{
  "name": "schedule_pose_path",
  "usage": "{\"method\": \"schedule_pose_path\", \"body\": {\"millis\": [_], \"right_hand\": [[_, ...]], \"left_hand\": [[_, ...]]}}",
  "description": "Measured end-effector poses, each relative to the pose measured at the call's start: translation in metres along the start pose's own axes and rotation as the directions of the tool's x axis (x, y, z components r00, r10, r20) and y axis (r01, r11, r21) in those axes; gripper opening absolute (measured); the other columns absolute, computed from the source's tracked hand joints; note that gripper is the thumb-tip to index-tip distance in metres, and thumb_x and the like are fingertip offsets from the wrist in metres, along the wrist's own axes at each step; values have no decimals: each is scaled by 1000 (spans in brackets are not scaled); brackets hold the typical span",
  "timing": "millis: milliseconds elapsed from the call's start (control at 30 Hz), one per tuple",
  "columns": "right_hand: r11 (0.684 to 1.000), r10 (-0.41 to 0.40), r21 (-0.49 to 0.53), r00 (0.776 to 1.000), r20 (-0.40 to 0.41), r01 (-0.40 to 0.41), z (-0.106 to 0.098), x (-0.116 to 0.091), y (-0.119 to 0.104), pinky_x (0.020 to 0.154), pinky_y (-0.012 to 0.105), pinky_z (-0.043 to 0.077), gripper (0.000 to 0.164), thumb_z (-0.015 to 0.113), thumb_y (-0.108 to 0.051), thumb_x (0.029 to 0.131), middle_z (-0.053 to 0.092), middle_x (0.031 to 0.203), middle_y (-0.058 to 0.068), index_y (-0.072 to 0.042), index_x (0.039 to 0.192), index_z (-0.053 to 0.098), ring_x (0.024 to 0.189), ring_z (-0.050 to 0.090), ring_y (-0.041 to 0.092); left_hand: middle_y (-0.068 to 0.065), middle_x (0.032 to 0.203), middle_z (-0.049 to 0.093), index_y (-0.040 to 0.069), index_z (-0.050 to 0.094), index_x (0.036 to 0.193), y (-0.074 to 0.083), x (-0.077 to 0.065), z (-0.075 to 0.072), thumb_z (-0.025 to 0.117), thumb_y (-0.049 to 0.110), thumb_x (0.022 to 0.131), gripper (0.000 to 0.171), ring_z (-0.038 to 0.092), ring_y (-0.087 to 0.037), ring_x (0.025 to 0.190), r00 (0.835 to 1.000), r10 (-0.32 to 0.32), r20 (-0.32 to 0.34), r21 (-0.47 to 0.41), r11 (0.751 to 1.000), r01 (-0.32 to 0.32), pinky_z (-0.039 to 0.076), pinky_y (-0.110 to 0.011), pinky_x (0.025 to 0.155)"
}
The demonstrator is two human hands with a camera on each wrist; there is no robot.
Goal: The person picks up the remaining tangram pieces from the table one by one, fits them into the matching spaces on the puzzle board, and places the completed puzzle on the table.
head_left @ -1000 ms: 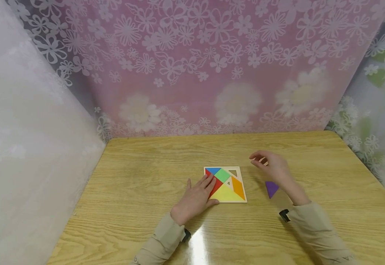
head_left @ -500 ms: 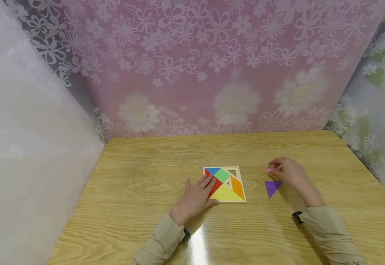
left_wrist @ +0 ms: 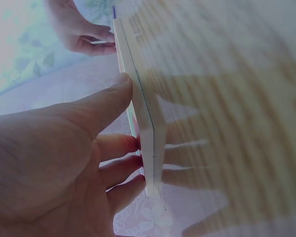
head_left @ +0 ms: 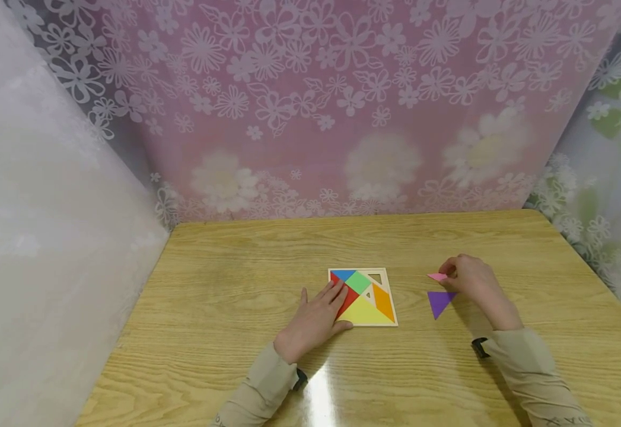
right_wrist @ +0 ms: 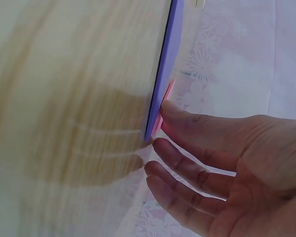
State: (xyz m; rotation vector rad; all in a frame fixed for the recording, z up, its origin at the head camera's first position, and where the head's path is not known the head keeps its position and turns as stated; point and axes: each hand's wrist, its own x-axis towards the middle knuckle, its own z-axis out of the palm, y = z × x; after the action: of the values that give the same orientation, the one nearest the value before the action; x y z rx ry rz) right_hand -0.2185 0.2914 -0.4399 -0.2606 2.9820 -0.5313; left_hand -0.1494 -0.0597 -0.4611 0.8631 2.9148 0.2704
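Note:
My left hand (head_left: 314,323) lies on the left side of a square wooden tangram tray (head_left: 363,325), fingers stretched over the red pieces (head_left: 350,301). In the left wrist view, its thumb and fingertips press on the face and edge of the tray (left_wrist: 145,123). Blue (head_left: 344,275), green (head_left: 358,283), yellow (head_left: 366,312) and orange (head_left: 383,302) pieces fill other parts of it. Between thumb and fingers, my right hand (head_left: 473,281) pinches a small pink triangle (head_left: 437,276), low over the table. Just nearer the body lies a purple triangle (head_left: 439,303), overlapping the pink one in the right wrist view.
Bare recesses show at the tray's upper right (head_left: 376,278) and near its middle (head_left: 368,295). The wooden table (head_left: 225,296) ends at a pink floral curtain (head_left: 299,148) behind, with pale cloth (head_left: 59,237) on the left.
From beside the tray, my right hand has moved right to the pink triangle and taken it between thumb and fingers. More of the purple triangle shows. The left hand has stayed put.

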Motion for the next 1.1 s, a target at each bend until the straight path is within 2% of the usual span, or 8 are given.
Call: {"method": "schedule_pose_path", "body": {"millis": [267,367,500,633,833,1000,1100], "right_hand": [[1000,7,-21,1000,29,-6,1,0,-1,67,43,50,21,78,-9,87,66,89,15,3,98,64,76,61,27],[1000,9,11,1000,11,-9,2,0,-2,67,45,50,17,76,-8,89,68,90,17,-2,96,62,77,63,30],[998,-10,56,998,-56,13,3,0,-5,71,51,52,7,69,-6,92,70,95,19,-4,96,64,85,67,39],[992,-32,119,995,-98,43,4,1,-8,72,51,53,8,69,-7,94,70,98,17,-5,100,66,90,69,40],[973,-38,223,996,-86,56,4,1,-16,71,45,56,13,71,-8,94,69,99,15,-4,105,66,91,70,37],[958,-56,277,995,-82,77,7,0,-24,75,46,58,14,70,-3,93,68,98,14,-3,107,66,91,69,35],[944,-73,315,995,-71,92,10,-1,-30,71,43,59,16,69,1,92,68,98,15,-1,108,66,89,69,34]], "left_hand": [[-7,164,32,7,37,158,1,-2,-1,57,48,100,73,29,-23,152,1000,-2,-11,-21,1000,2,28,-70,112],[-7,164,32,8,37,158,1,-2,-1,57,49,100,73,29,-23,152,1000,-2,-12,-17,1000,2,28,-69,112],[-7,164,32,8,37,158,2,-2,-3,56,49,100,73,29,-23,152,1000,-1,-12,-12,1000,1,29,-69,112],[-7,164,32,8,37,158,2,-2,-3,57,49,100,73,29,-24,152,1000,0,-12,-14,1000,0,29,-70,112],[-8,164,32,7,37,157,2,-3,-3,57,48,100,73,30,-24,152,1000,4,-12,-21,1000,-4,29,-69,112],[-7,165,31,8,36,158,1,-2,-2,56,48,101,73,29,-24,152,1000,2,-11,-19,1000,-2,29,-69,112],[-7,164,31,8,36,158,2,-2,-3,56,49,100,73,29,-24,152,1000,0,-7,-18,1000,0,28,-69,112]]}}
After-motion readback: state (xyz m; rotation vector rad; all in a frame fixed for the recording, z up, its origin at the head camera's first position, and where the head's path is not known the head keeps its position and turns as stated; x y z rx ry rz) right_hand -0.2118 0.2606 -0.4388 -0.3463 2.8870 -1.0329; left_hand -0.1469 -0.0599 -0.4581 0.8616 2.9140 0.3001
